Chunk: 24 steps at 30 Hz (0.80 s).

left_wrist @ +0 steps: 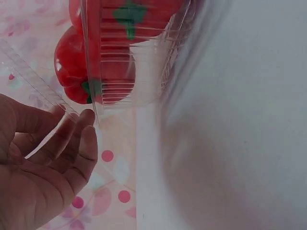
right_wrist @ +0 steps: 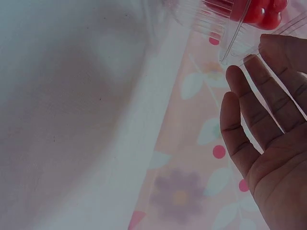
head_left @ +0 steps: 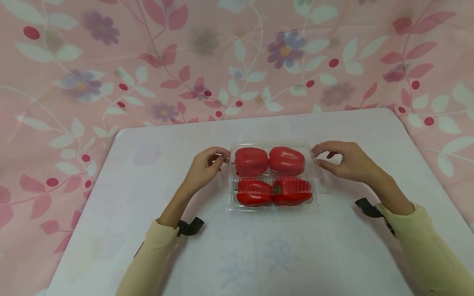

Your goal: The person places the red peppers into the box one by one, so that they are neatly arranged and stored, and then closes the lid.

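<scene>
A clear hinged plastic box (head_left: 274, 207) on the table holds several red bell peppers (head_left: 252, 162) in two rows; green stems show on some. Its ribbed clear lid (head_left: 274, 185) stands partly raised over them, tilted up from the far side. At the left side of the lid, my left hand (head_left: 207, 164) pinches its edge between thumb and fingertips. My right hand (head_left: 344, 160) holds the opposite edge by thumb and fingertips, the other fingers fairly straight in the right wrist view. In the left wrist view, peppers (left_wrist: 72, 62) rise above the box's rim.
A white-covered table (head_left: 259, 255) with faint printed marks lies under the box. Pink flowered cloth (head_left: 237, 61) hangs behind the table and shows at both sides. A black wrist mount (head_left: 190, 227) sticks out at each sleeve.
</scene>
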Each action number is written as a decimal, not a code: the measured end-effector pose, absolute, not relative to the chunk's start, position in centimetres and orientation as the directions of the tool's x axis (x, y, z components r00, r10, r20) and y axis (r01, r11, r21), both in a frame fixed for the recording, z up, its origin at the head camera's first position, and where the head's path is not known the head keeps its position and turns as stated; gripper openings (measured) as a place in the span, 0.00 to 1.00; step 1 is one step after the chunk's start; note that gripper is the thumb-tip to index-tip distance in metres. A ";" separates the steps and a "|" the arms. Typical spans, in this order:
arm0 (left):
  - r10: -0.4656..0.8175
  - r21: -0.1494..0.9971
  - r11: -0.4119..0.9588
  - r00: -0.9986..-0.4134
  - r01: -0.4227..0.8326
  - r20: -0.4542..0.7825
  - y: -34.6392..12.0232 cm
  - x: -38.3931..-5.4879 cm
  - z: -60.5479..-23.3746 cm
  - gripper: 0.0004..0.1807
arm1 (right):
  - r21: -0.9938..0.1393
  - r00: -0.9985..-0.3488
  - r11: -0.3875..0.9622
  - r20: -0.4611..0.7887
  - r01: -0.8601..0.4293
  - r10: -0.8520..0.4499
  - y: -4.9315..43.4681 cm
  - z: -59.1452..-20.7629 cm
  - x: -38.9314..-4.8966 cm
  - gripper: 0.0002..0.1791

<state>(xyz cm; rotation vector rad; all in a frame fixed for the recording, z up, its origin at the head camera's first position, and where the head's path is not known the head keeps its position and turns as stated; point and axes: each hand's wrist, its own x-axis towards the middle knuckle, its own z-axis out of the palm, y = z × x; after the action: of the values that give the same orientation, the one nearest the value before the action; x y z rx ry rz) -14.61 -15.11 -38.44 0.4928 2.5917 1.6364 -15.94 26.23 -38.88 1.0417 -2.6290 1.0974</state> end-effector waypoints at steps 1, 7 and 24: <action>0.288 0.885 0.401 -0.949 0.239 0.126 -15.1 -14.5 -38.3 0.11 | -0.589 -0.759 0.504 0.336 -0.632 -0.558 26.3 -38.9 -15.8 0.20; 0.306 0.886 0.422 -0.950 0.194 0.062 -15.1 -13.9 -38.0 0.12 | -0.609 -0.796 0.553 0.237 -0.568 -0.556 26.4 -38.5 -14.8 0.21; 0.543 0.944 0.308 -0.793 -0.118 -0.276 -16.7 -11.5 -36.8 0.38 | -0.629 -0.816 0.655 -0.054 -0.419 -0.575 26.6 -37.4 -11.5 0.40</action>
<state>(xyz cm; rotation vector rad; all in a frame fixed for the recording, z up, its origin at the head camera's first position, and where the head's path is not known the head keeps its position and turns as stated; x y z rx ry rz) -11.46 -16.73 -36.77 0.3752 2.0151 1.5244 -11.50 26.56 -37.44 0.9432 -3.0808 1.0628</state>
